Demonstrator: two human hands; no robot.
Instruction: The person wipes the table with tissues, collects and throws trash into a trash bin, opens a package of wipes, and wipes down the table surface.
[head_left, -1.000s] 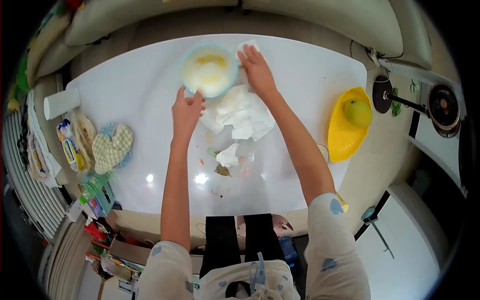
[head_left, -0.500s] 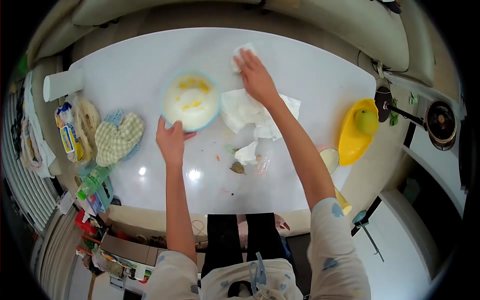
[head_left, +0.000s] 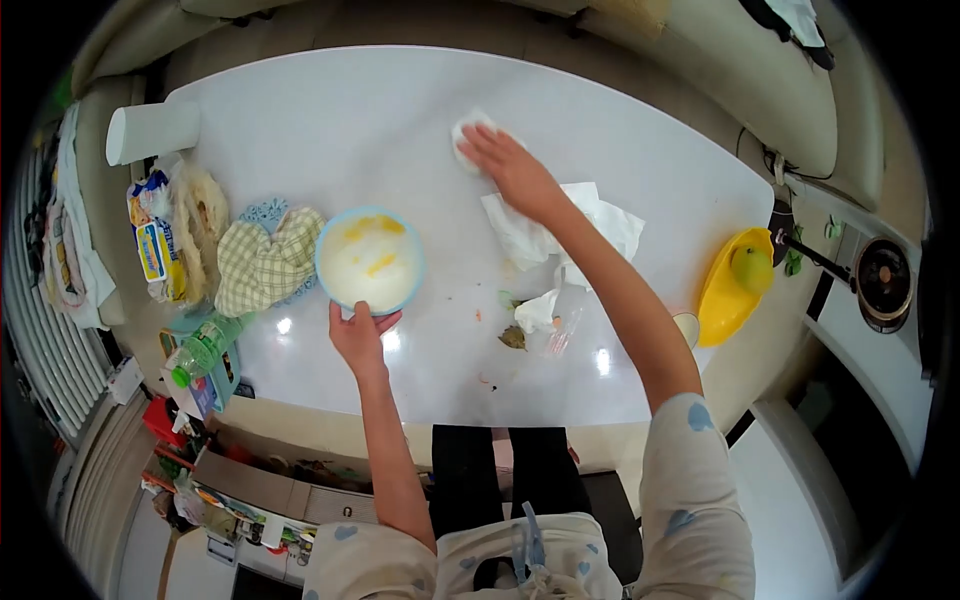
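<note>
1. Nearest, I see the left hand gripping the rim of a blue-edged bowl, beside a checked cloth.
2. Beyond, white paper lies on the tabletop.
3. Farthest, the right hand, grip open, lies flat over a tissue.

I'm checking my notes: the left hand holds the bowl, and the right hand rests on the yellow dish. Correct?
Not quite: the right hand is on a white tissue, not the yellow dish, as the head view shows. The left hand does hold the bowl.
</note>
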